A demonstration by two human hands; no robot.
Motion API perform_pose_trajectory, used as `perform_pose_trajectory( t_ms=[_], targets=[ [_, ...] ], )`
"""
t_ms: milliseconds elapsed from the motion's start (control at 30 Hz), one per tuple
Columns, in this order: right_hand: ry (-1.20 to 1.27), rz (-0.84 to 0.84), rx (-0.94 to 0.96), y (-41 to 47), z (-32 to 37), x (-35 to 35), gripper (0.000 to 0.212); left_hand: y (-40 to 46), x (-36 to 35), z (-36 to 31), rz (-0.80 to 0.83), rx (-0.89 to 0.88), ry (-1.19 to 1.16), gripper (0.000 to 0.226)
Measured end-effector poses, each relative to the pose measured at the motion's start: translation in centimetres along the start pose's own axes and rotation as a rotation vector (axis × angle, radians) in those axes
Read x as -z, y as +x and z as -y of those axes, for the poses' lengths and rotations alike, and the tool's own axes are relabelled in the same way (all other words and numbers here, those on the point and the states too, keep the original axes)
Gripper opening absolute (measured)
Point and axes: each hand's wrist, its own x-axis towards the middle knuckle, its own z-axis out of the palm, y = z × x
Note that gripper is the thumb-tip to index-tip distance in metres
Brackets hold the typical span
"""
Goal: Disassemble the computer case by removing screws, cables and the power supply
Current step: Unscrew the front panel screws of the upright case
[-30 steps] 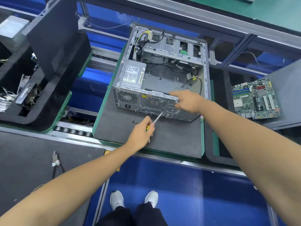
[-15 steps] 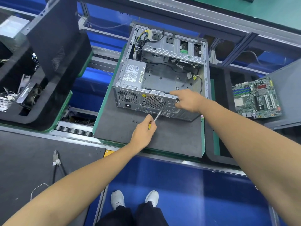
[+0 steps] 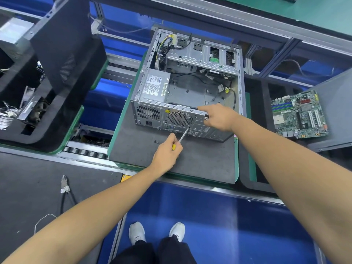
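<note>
Since a second ago, little has shifted: the left hand [image 3: 166, 151] still grips the yellow-handled screwdriver [image 3: 181, 137], its metal tip now against the rear panel of the open grey metal computer case [image 3: 187, 90], just below the round fan grille. The right hand [image 3: 216, 117] curls over the case's rear top edge. Inside the case, the silver power supply [image 3: 155, 86] sits at the left rear corner, the bundled cables [image 3: 165, 47] beyond it. Two small dark screws [image 3: 156, 141] lie on the grey foam mat [image 3: 200, 161] before the case
</note>
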Motion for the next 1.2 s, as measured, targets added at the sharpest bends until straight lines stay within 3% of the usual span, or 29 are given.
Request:
perform_pose_trajectory(
  t_ms=[933, 1067, 1200],
  targets=[
    [-0.008, -0.018, 0.009, 0.0, -0.1, 0.0, 0.064, 0.3, 0.0, 0.6, 0.021, -0.010, -0.037, 0.024],
    [-0.016, -0.021, 0.012, 0.0, 0.0, 0.0, 0.061, -0.1, 0.1, -0.1, 0.033, -0.040, 0.092, 0.018],
    [-0.026, -0.032, 0.004, -0.1, 0.1, 0.0, 0.064, -1.1, -1.2, -1.0, -0.115, -0.064, 0.320, 0.020]
  ],
)
